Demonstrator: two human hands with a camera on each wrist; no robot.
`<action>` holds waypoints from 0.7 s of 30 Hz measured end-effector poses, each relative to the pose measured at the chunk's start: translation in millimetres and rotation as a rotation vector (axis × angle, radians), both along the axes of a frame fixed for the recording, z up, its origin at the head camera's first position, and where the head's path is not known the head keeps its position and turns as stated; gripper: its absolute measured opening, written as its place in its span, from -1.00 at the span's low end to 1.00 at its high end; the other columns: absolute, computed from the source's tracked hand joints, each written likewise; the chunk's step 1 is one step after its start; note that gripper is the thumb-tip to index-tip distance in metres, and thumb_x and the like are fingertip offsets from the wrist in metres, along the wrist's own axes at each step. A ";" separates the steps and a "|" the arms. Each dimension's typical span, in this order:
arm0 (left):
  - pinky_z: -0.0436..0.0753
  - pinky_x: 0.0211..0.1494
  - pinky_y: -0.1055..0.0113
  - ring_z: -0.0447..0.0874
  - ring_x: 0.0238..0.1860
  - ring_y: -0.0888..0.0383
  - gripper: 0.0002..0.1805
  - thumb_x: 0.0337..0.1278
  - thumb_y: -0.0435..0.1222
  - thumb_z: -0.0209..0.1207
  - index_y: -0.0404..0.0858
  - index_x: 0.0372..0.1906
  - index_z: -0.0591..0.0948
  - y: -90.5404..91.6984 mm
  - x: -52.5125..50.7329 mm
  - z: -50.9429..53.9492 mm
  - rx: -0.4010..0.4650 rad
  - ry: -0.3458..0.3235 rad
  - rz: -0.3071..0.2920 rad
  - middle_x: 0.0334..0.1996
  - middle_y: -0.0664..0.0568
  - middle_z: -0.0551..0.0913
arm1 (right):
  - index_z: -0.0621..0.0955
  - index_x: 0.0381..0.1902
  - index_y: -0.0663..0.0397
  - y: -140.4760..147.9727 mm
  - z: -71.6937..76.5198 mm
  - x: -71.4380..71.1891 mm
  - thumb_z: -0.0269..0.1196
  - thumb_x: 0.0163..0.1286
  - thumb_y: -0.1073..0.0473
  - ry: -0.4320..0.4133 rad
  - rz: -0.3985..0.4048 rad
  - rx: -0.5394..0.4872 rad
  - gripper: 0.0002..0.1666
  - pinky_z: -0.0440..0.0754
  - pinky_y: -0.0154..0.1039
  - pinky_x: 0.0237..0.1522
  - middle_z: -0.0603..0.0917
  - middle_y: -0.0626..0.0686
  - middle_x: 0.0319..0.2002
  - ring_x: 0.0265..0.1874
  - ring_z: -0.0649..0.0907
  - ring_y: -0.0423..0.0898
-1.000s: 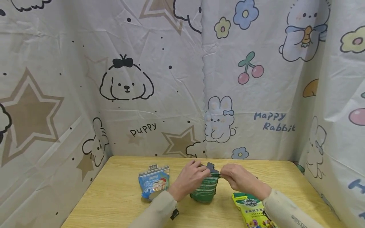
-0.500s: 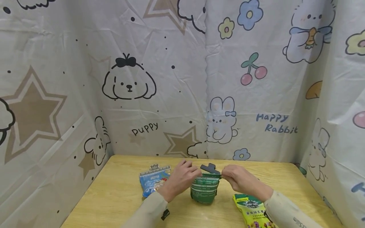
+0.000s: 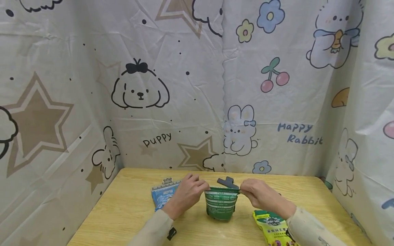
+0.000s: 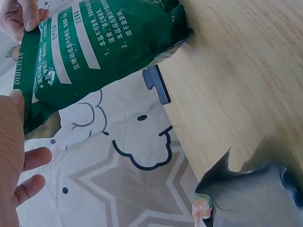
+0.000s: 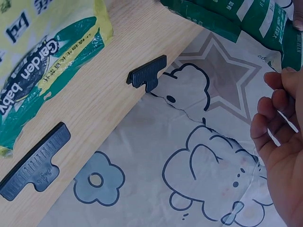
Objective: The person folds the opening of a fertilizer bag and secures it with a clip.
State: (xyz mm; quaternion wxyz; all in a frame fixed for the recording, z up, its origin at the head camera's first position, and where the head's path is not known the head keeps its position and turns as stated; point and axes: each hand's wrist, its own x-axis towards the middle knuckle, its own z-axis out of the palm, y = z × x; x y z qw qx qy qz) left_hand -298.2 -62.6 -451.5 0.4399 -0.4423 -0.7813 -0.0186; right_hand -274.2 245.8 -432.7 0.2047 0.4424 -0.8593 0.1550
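Observation:
A green bag (image 3: 220, 205) with white printed bands stands upright on the table, its top edge stretched between my two hands. My left hand (image 3: 187, 193) pinches the top left corner, thumb on the printed face in the left wrist view. At the opposite corner, my right hand (image 3: 261, 194) pinches the edge between thumb and forefinger; its other fingers curl loosely in the right wrist view. Just behind the bag lies a dark bag clip (image 3: 227, 182), touched by neither hand. The bag's contents are hidden.
Left of the green bag stands a blue bag (image 3: 161, 196) with a piano-key clip (image 3: 167, 185) on top, partly behind my left hand. A yellow and green bag (image 3: 272, 229) lies under my right forearm. Another dark clip (image 5: 35, 163) lies near the table's far edge.
My left hand has moved left from the clip area to the bag's top left corner, spreading the top edge wide. The clip now shows fully. My right hand keeps its pinch.

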 end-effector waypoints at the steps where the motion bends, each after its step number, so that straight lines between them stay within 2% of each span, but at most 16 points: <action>1: 0.49 -0.25 0.35 0.54 -0.42 0.26 -0.93 0.16 -0.26 0.35 0.03 -0.34 0.72 -0.5 0.3 -0.2 0.005 -0.003 -0.001 -0.43 0.29 0.77 | 0.49 -0.47 -0.19 0.1 0.3 0.3 0.33 0.33 0.40 -0.004 -0.002 -0.002 -0.62 0.37 -0.50 -0.43 0.38 -0.27 -0.56 -0.51 0.30 -0.40; 9: 0.43 -0.34 0.39 0.48 -0.46 0.26 -0.80 0.24 -0.43 0.23 -0.04 -0.29 0.72 -6.9 6.1 -6.5 0.093 -0.073 -0.027 -0.39 0.23 0.79 | 0.51 -0.46 -0.20 -1.6 1.2 4.3 0.34 0.34 0.38 0.014 -0.005 -0.021 -0.64 0.38 -0.51 -0.44 0.42 -0.28 -0.55 -0.52 0.32 -0.42; 13: 0.49 -0.33 0.42 0.51 -0.43 0.28 -0.84 0.20 -0.42 0.25 -0.08 -0.28 0.72 -6.7 7.5 -9.1 0.104 -0.072 -0.034 -0.37 0.21 0.79 | 0.48 -0.48 -0.21 -1.9 1.9 5.1 0.34 0.35 0.36 0.020 -0.020 -0.015 -0.63 0.35 -0.51 -0.45 0.38 -0.29 -0.56 -0.53 0.30 -0.42; 19: 0.62 -0.26 0.45 0.59 -0.44 0.30 -0.93 0.26 -0.32 0.27 -0.15 -0.34 0.71 -5.7 7.5 -11.1 0.148 -0.050 -0.057 -0.41 0.15 0.80 | 0.46 -0.49 -0.20 -2.2 0.2 4.3 0.33 0.35 0.36 0.022 -0.022 -0.019 -0.62 0.33 -0.50 -0.45 0.35 -0.28 -0.57 -0.54 0.27 -0.41; 21: 0.60 -0.31 0.48 0.54 -0.49 0.30 -0.92 0.21 -0.26 0.32 -0.16 -0.38 0.70 -5.0 7.0 -11.1 0.172 -0.038 -0.063 -0.47 0.15 0.78 | 0.46 -0.49 -0.19 -1.5 -0.5 3.9 0.33 0.37 0.35 0.015 -0.032 -0.015 -0.62 0.33 -0.50 -0.45 0.35 -0.28 -0.58 -0.54 0.27 -0.41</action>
